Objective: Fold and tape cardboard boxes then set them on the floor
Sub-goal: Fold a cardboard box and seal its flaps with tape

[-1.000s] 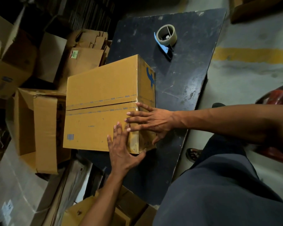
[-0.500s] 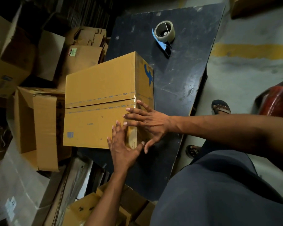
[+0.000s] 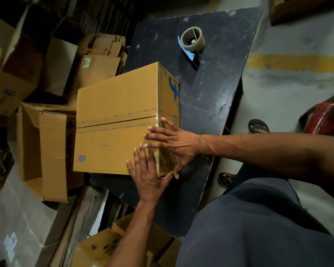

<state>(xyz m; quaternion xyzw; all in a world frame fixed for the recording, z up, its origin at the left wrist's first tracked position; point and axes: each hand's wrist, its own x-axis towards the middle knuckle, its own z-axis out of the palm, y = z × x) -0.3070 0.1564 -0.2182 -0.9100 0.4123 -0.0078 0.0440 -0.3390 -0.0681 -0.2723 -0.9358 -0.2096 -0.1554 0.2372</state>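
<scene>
Pressing tape flat at near corner of cardboard box (image 3: 116, 120) on table (image 3: 216, 89): left hand (image 3: 148, 176) and right hand (image 3: 174, 145) both flat, fingers spread, grasping nothing. Right thumb dropped lower than second ago. Tape dispenser (image 3: 192, 42) parked beyond; sealing probably near done.

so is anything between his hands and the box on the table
Nothing visible. The left hand and right hand both lie flat with straight fingers against the taped box at its near right corner. The tape dispenser sits apart, farther back on the table.
</scene>
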